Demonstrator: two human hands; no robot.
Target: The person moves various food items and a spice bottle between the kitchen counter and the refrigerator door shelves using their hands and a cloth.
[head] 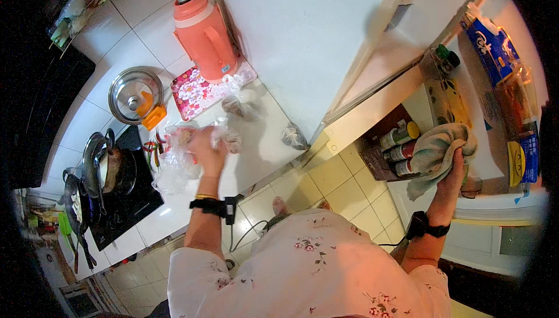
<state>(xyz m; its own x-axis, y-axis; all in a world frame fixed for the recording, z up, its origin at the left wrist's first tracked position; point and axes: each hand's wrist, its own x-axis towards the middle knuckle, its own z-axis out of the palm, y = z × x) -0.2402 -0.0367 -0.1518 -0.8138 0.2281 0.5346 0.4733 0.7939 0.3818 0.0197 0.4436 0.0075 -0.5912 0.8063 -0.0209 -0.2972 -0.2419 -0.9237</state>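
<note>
My left hand (208,148) is over the white counter (262,160), its fingers closed at a small clear plastic bag (228,138); the fingertips are blurred. Against its left side lie more crumpled clear plastic bags (174,169), with something reddish showing in one. Red and green chilli peppers (153,150) lie beyond them. Out to the right, my right hand (454,171) grips a bunched grey-green cloth (436,147), whose loose end hangs down. The cloth is in front of several cans (399,136) and partly covers them.
A pink thermos jug (203,38) stands on a floral tray (192,93), near tied bags (242,101). A glass lid (135,95) leans against the tiles beside an orange holder (153,117). Pans (115,165) sit on the black cooktop (131,206). Packages (493,51) line the right shelf.
</note>
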